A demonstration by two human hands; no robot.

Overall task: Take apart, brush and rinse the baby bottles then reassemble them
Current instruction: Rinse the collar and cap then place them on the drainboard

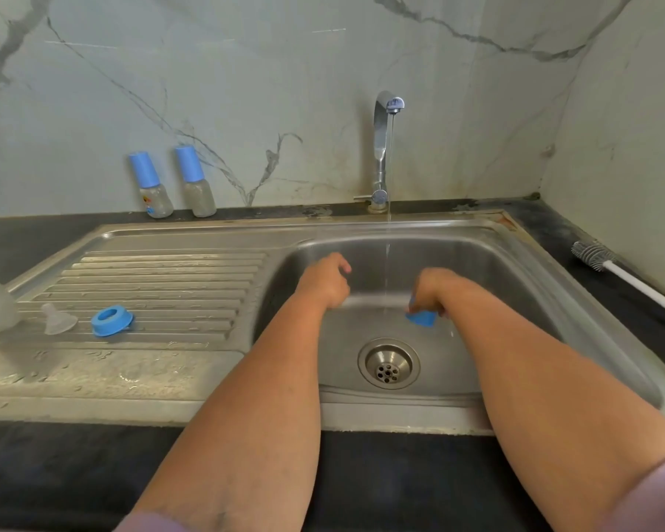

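The right hand's grip [432,291] pinches a blue cap [422,318] low in the sink [515,270], just right of the running stream [387,270]; the left hand [325,280] is curled, apparently empty. To rinse well, bring the cap leftward under the water, open side up, then turn it so the inside flushes.

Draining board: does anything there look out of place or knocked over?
Nothing damaged. The clear teat lies tipped on its side beside the blue collar ring, which rests slightly tilted across the draining board ridges. Both are loose parts and could roll.
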